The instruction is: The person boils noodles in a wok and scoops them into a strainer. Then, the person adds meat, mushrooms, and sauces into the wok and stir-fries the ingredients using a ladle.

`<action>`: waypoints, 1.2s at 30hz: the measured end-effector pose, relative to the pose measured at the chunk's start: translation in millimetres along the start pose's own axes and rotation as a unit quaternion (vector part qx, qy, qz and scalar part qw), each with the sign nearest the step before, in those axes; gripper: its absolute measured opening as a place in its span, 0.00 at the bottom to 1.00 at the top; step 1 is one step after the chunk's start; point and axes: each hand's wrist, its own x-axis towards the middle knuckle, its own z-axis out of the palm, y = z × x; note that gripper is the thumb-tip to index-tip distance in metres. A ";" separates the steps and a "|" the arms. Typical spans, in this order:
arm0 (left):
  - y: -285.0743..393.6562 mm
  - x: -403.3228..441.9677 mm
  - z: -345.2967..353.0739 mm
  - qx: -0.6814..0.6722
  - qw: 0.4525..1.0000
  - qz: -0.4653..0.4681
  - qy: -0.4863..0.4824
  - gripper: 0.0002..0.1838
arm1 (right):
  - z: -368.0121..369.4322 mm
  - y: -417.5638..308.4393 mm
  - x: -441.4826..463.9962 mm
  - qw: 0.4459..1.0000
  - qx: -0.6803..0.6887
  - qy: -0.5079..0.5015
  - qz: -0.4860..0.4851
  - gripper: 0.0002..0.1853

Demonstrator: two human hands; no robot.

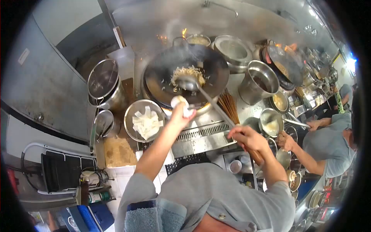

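A large dark wok (pixel 158 75) sits on the stove, with pale shredded food (pixel 188 72) steaming in its middle. The metal bowl of a long-handled ladle (pixel 216 105) rests against that food. My right hand (pixel 251 140) is wrapped round the ladle's wooden handle. My left hand (pixel 181 116) grips a white cloth (pixel 180 103) at the wok's near rim. Left of the wok, a round strainer bowl (pixel 126 120) holds flat white pieces (pixel 147 122). A bamboo brush (pixel 228 106) lies to the right of the wok.
Tall metal pots stand left (pixel 116 96) and right (pixel 251 91) of the wok. Flames (pixel 184 32) rise behind it. At the right, a co-worker (pixel 322 143) holds a pan (pixel 271 123), near another wok (pixel 286 63) with flames. A folded trolley (pixel 63 170) stands lower left.
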 end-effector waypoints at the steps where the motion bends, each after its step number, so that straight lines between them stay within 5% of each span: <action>1: -10.4 -15.2 -19.4 -0.019 0.996 -0.072 -0.048 0.11 | -3.3 -3.2 -9.9 1.000 -0.011 -0.010 0.000 0.09; 3: -21.9 -93.3 -9.9 0.089 0.992 -0.063 0.069 0.12 | -20.3 -16.2 -43.9 0.993 -0.039 -0.075 0.087 0.10; 5: -4.3 -98.5 0.3 0.118 0.991 -0.058 -0.015 0.12 | -40.8 -36.8 -43.6 0.987 0.006 -0.128 0.092 0.11; 8: -2.3 -9.9 -24.7 0.065 0.996 -0.045 -0.043 0.13 | -25.7 -45.8 12.1 0.987 -0.135 -0.060 0.068 0.12; 9: -9.8 -4.9 -28.8 0.071 0.994 -0.049 -0.074 0.13 | -17.8 -18.2 43.4 0.981 -0.193 -0.025 -0.012 0.12; 10: -15.4 -21.7 -26.0 0.091 0.994 -0.032 -0.044 0.13 | -7.2 22.2 81.2 0.947 -0.246 0.066 -0.194 0.11; 11: -24.9 -45.4 -28.5 0.111 0.994 -0.015 -0.013 0.13 | 3.9 4.1 82.7 0.951 -0.269 0.069 -0.137 0.11; 13: -43.2 -86.5 -41.0 0.131 0.991 -0.038 -0.006 0.17 | -1.5 2.9 62.7 0.936 -0.247 0.107 -0.228 0.11; 15: -48.1 -118.1 -34.0 0.134 0.990 -0.040 -0.023 0.17 | -26.3 -44.4 1.7 0.984 -0.174 -0.035 0.023 0.10; 16: -37.0 -118.0 -15.6 0.107 0.994 -0.017 0.014 0.16 | -38.0 -31.9 -4.3 0.989 -0.126 -0.073 0.019 0.09; 19: -12.7 -29.5 -13.3 0.094 0.994 -0.006 -0.046 0.13 | -47.0 -15.1 36.2 0.972 -0.213 -0.070 -0.062 0.10; 23: -59.4 -43.3 -45.5 0.121 0.992 -0.020 -0.013 0.15 | -14.6 14.3 97.1 0.939 -0.252 0.055 -0.229 0.10; 24: -77.8 -59.3 -68.4 0.139 0.990 -0.021 -0.017 0.15 | -11.7 4.8 81.7 0.950 -0.253 0.050 -0.178 0.10; 27: -81.8 -130.5 -29.5 0.115 0.993 0.003 0.025 0.13 | -17.1 16.0 34.9 0.952 -0.208 0.042 -0.218 0.07; 31: -5.0 -37.3 9.7 0.060 0.997 0.040 -0.021 0.11 | -70.7 -36.5 -12.4 0.987 -0.132 -0.079 -0.040 0.07; 33: -16.0 -84.5 -0.9 0.103 0.994 -0.022 0.009 0.10 | -78.0 -38.4 -35.0 0.986 -0.068 -0.148 0.027 0.07; 36: -25.0 -81.3 5.5 0.088 0.996 -0.024 0.017 0.13 | -64.7 -28.4 -17.7 0.980 -0.151 -0.130 0.021 0.08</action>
